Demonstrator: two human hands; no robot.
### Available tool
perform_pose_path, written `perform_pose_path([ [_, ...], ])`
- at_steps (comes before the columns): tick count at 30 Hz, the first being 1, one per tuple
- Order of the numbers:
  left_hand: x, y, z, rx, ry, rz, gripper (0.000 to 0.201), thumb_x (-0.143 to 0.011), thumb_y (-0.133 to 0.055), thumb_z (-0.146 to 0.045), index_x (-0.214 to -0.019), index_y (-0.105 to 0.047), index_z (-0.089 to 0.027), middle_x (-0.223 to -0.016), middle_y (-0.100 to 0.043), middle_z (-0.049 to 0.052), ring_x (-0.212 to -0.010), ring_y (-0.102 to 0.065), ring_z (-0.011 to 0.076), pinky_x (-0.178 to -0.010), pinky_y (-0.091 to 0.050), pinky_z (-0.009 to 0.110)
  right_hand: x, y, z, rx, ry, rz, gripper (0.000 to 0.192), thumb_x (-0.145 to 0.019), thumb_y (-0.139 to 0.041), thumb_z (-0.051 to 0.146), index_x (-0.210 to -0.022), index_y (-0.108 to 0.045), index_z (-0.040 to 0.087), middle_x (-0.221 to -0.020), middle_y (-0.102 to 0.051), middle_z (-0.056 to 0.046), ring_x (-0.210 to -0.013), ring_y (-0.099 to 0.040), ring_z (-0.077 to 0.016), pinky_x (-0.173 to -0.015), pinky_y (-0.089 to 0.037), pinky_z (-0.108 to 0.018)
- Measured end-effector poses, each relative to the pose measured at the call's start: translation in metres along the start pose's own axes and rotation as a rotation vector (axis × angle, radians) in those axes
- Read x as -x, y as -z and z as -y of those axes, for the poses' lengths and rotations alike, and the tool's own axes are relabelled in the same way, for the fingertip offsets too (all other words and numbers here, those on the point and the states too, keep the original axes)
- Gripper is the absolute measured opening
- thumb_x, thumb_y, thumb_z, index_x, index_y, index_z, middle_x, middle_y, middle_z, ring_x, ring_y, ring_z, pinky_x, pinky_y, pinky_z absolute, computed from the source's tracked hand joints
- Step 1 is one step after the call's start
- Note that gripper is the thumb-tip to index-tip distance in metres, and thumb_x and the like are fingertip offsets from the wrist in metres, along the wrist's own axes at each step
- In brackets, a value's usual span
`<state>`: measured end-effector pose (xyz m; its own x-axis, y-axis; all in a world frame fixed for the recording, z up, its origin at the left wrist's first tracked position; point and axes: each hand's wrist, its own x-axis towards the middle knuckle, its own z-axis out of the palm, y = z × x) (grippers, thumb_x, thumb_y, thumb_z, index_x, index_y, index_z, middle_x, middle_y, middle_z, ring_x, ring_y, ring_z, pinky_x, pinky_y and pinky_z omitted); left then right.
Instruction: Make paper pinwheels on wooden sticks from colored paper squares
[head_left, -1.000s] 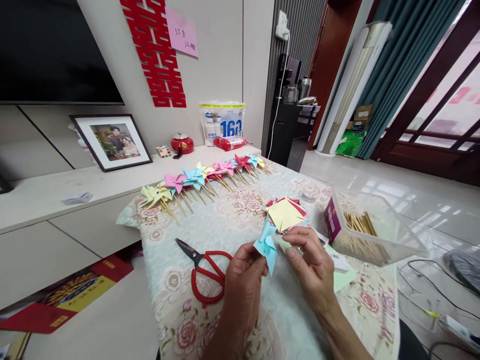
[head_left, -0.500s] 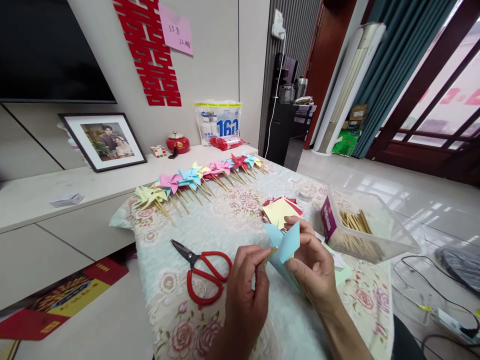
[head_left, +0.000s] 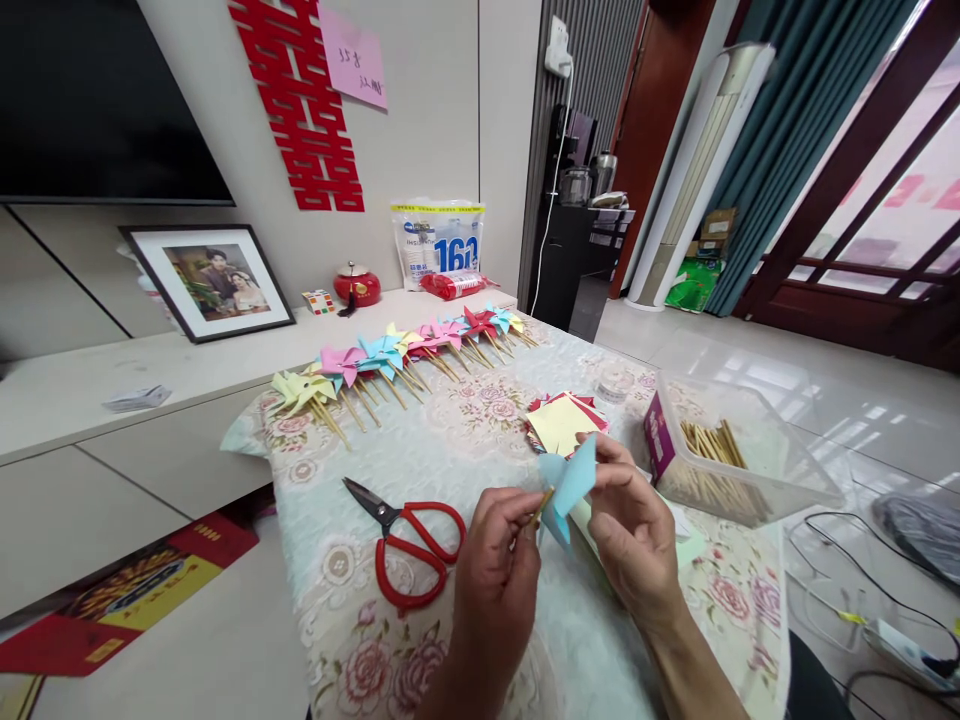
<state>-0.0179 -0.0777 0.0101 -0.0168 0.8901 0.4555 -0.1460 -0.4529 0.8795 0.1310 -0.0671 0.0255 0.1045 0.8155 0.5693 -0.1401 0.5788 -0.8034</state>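
Head view, the only one: left hand (head_left: 495, 560) is pinching a thin wooden stick (head_left: 541, 503) between thumb and forefinger, fingers clenched on it. Right hand (head_left: 634, 525) is gripping a light blue paper pinwheel (head_left: 568, 487) at its edge, fingers closed on the paper. The pinwheel is sitting at the stick's tip, held up just above the table (head_left: 465, 440) (floral cloth), between the two hands, near the table's front middle.

Red-handled scissors (head_left: 409, 535) are lying flat on the cloth just left of the left hand, blades pointing away to the left, not touching it. A stack of coloured paper squares (head_left: 562, 422) (yellow on top) is lying just beyond the pinwheel. A clear plastic box (head_left: 739, 455) holding more sticks is standing to the right of the right hand, near it. A row of finished pinwheels (head_left: 397, 355) in yellow, pink, blue and red is lying along the table's far left edge, well apart from the hands. A framed photo (head_left: 206, 280) is leaning against the wall on the low cabinet behind.
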Motion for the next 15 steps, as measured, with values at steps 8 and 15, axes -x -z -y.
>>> perform_pose_path([
  [8,-0.018,-0.001,0.006,0.804,0.567,-0.229,0.031,-0.067,-0.083,-0.018,-0.096,-0.075,-0.019,-0.089,-0.073,0.004,-0.083,-0.064,0.0158,-0.078,-0.050,0.026,0.000,0.003,-0.010,0.231,-0.299,-0.017,0.020,-0.093,-0.063,0.041,-0.098,-0.071,0.023,-0.085,-0.064,-0.003,-0.076,-0.057,-0.0179,-0.071,-0.046,-0.030],
  [15,-0.030,0.013,0.017,0.915,0.596,-0.419,0.032,-0.052,-0.089,-0.008,-0.079,-0.074,-0.018,-0.083,-0.074,0.002,-0.076,-0.065,0.0114,-0.068,-0.049,0.020,0.006,-0.012,-0.009,0.488,-0.595,0.545,0.024,-0.094,-0.057,0.038,-0.084,-0.064,0.018,-0.067,-0.053,0.003,-0.064,-0.048,-0.0139,-0.060,-0.036,-0.026],
])
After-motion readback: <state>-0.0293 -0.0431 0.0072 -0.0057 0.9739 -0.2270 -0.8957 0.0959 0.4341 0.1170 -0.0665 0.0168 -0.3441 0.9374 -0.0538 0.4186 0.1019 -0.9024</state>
